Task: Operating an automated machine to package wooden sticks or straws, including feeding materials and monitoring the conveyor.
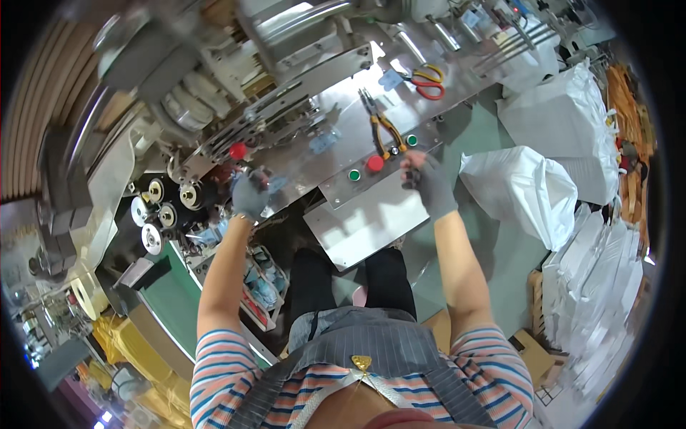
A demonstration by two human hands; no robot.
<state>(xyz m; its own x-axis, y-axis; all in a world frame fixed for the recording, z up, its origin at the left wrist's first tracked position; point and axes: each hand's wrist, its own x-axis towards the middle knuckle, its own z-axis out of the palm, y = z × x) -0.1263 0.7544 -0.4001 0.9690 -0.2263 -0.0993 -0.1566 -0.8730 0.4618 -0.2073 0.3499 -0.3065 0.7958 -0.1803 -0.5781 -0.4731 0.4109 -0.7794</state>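
Observation:
Both my hands wear grey gloves and reach up to a steel machine. My left hand is at the machine's edge below a red knob, pinching a pale blue piece of material. My right hand rests at the right end of the control panel, fingers curled on something small and dark that I cannot make out. A red button and a green button lie just left of it. Yellow-handled pliers lie on the steel top above my right hand.
Red and yellow scissors lie farther back on the machine. Rollers stand at the left. White sacks are piled on the green floor at the right. A bin of blue pieces sits by my left leg.

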